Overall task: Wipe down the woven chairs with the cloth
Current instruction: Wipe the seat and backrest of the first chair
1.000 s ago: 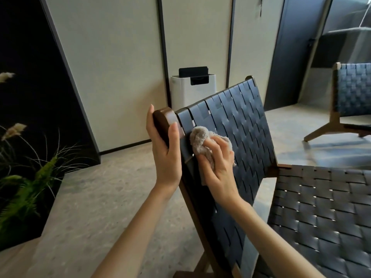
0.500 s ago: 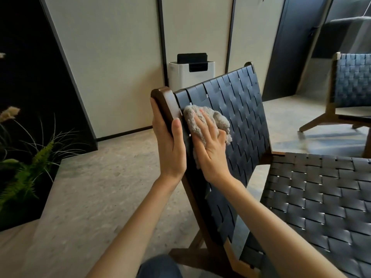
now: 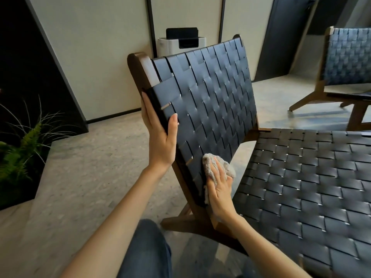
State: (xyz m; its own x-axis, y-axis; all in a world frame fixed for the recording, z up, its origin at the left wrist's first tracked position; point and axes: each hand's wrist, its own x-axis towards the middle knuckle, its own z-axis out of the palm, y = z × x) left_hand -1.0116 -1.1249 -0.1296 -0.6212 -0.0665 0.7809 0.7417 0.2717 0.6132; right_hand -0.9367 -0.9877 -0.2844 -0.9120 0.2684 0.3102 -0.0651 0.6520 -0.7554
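Observation:
The near woven chair has a dark strap backrest (image 3: 210,93) in a brown wooden frame and a woven seat (image 3: 311,187) at the right. My left hand (image 3: 160,141) grips the backrest's left edge about halfway up, thumb on the front and fingers behind. My right hand (image 3: 219,189) holds a bunched beige cloth (image 3: 207,162) and presses it against the lower left of the backrest, close to the frame. Its fingers lie spread over the cloth, and part of the cloth is hidden under the palm.
A second woven chair (image 3: 349,57) stands at the far right. A white appliance with a dark top (image 3: 170,46) sits against the wall behind the backrest. A planter with green fronds (image 3: 20,153) is at the left. My jeans-clad knee (image 3: 146,247) is below the chair's wooden leg.
My right hand has slid the cloth from the top left of the backrest down to its lower left. My left hand has moved down the frame edge from the top corner.

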